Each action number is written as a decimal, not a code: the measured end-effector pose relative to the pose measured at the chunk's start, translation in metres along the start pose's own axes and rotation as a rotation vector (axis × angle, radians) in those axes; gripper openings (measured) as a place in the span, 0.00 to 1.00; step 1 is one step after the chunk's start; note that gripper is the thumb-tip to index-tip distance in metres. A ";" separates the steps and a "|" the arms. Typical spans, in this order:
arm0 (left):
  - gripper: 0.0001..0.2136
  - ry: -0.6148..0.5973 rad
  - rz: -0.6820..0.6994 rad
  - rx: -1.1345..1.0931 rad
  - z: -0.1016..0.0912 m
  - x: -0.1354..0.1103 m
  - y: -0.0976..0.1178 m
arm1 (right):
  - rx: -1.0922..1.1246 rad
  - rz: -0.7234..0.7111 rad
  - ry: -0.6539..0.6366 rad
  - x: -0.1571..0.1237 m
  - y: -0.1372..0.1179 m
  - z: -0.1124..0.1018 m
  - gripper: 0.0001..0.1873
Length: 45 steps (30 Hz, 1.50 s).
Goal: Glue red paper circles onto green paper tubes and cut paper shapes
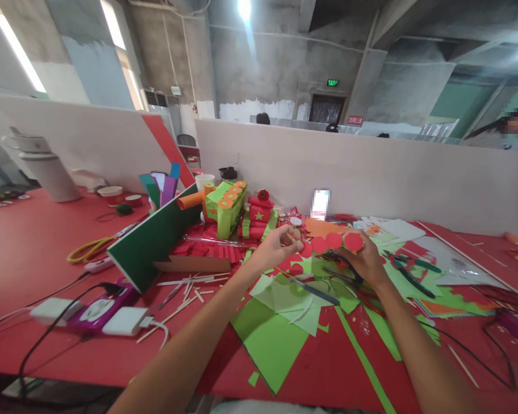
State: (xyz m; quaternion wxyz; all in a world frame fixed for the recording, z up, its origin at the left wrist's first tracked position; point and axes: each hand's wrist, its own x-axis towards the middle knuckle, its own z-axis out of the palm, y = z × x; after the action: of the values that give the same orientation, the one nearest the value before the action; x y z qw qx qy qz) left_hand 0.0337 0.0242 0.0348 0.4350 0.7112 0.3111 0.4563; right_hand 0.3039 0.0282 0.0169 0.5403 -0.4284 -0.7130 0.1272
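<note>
I see both hands raised over the red table (34, 253), sharing one strip (328, 242) of 4 red discs. The left hand (280, 244) is pinched shut on the strip's near-left end, thumb and fingertips pressed together. The right hand (365, 261) is curled closed around the other end, with the last disc showing above its knuckles. The strip spans the gap between the 2 hands, clear of the table. Just below the hands lie loose green paper (270, 339) sheets and scraps, with a dark blue-handled tool (315, 292) on them near the right wrist; I cannot tell what kind of tool it is. To the right of the right hand rests a green-handled cutter (410, 276). Beyond the left hand stand a green paper model (227, 207) and a stack of red rolls (259, 221), with a phone (320, 203) upright behind the strip. Left of the left forearm are thin sticks (185, 287) and a tilted dark green board (155, 241).
</note>
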 end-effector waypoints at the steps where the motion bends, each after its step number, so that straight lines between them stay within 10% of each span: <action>1: 0.13 -0.001 0.001 0.002 0.000 0.000 0.001 | 0.005 0.010 0.000 0.000 0.001 0.000 0.20; 34: 0.09 -0.097 0.161 0.129 -0.002 -0.003 0.003 | -0.044 -0.002 -0.005 0.000 0.002 0.000 0.17; 45: 0.06 0.155 0.186 -0.038 0.000 0.001 0.000 | 0.174 0.175 0.022 0.001 0.001 0.004 0.23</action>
State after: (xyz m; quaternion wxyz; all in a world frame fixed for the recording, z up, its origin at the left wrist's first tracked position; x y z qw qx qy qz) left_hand 0.0339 0.0255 0.0355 0.3789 0.6910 0.2680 0.5541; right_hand 0.3011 0.0306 0.0153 0.5703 -0.4418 -0.6530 0.2307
